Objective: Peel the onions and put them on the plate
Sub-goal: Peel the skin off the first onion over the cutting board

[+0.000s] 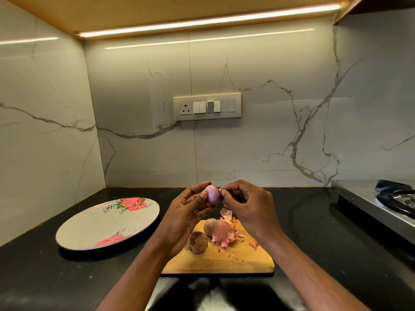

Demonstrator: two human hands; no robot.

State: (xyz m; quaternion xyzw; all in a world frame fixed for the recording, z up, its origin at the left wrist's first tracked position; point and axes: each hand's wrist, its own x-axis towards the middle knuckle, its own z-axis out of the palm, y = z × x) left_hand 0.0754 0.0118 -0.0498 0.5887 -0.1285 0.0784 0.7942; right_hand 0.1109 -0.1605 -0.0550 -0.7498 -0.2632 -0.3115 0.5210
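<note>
Onion, small, pink [213,194]: being held in mid-air above the far edge of the cutting board [224,259], apparently so that skin falls onto the board. Left hand [188,212]: fingers being curled round the onion to steady it. Right hand [247,205]: fingertips being pinched on a scrap of skin at the onion's right end. Two unpeeled onions [198,242] and loose skins [224,232]: being kept on the board. Floral plate [105,223]: being left bare on the counter [314,221], left, within reach for peeled pieces.

A home kitchen: black countertop [314,243], marble-look backsplash [269,142]; gas stove [395,200], wooden chopping board [224,261].
</note>
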